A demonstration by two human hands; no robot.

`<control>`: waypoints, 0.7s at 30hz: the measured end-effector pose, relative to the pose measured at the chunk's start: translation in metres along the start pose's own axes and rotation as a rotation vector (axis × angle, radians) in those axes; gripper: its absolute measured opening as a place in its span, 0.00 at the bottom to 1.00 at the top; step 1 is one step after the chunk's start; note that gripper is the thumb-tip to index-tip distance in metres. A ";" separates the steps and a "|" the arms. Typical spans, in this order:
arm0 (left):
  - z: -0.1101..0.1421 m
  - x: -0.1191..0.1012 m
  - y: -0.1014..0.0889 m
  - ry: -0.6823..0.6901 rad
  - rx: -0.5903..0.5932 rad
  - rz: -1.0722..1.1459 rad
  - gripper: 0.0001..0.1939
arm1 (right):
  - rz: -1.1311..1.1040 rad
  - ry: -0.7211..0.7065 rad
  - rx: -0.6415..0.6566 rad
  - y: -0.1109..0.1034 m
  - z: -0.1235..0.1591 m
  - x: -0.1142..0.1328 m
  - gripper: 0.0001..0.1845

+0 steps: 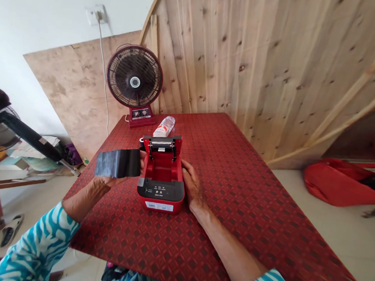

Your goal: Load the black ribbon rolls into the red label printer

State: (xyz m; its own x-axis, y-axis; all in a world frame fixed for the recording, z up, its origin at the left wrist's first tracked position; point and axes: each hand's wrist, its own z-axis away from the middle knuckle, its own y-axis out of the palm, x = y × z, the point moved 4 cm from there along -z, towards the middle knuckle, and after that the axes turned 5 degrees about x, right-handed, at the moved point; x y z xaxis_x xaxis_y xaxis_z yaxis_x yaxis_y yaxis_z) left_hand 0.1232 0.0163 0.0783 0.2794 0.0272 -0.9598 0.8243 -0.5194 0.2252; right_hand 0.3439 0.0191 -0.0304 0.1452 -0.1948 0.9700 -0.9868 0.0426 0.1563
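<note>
A small red and black label printer (pixel 161 179) sits on the red patterned table (pixel 236 183) with its lid raised, showing an empty red bay. My left hand (pixel 114 179) is closed on a dark, flat sheet or strip (pixel 118 163) held just left of the printer at lid height. My right hand (pixel 192 184) rests flat against the printer's right side, fingers stretched along the casing.
A red table fan (pixel 134 82) stands at the table's far left corner, and a clear plastic bottle (pixel 164 126) lies behind the printer. Wooden panels lean behind the table. A red bag (pixel 343 185) lies on the floor to the right; a black fan (pixel 1 113) and clutter stand left.
</note>
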 end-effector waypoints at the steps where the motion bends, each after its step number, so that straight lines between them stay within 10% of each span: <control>1: 0.003 -0.001 0.007 -0.017 0.040 0.080 0.20 | -0.005 -0.005 0.001 0.000 0.000 -0.001 0.22; 15: 0.059 0.050 0.065 -0.114 0.283 0.636 0.20 | -0.015 0.051 -0.036 -0.009 0.002 -0.012 0.23; 21: 0.043 0.004 0.042 -0.086 0.101 0.105 0.20 | -0.021 0.070 -0.081 -0.004 0.004 -0.009 0.23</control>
State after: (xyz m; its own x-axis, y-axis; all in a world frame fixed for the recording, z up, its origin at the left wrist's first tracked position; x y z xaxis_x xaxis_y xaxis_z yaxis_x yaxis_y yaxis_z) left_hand 0.1376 -0.0417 0.0763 0.3145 -0.1029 -0.9437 0.7378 -0.5990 0.3112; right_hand 0.3465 0.0165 -0.0402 0.1735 -0.1278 0.9765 -0.9749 0.1184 0.1887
